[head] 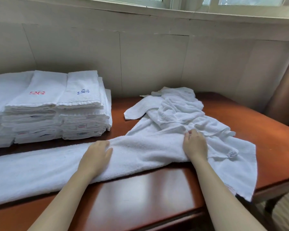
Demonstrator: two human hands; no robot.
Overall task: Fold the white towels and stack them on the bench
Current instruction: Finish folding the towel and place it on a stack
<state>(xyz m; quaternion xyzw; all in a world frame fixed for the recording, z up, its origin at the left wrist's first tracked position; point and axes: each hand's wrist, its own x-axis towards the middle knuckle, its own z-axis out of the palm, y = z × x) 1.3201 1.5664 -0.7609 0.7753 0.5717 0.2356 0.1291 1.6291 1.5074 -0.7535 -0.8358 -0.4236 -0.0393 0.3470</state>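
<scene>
At frame centre a towel [137, 147] on the table [140, 189] is pressed by the flat left hand [97, 154] and pinched by the right hand [194, 143].

Bare worktop [140, 194] lies open along the near edge, in front of the long towel [40, 167] that spans left to right; the folded stacks [53, 110] block the far left up to the wall [140, 60]; a narrow bare strip runs between the stacks and the crumpled pile [177, 107], which fills the far right; bare wood shows at the right edge.
</scene>
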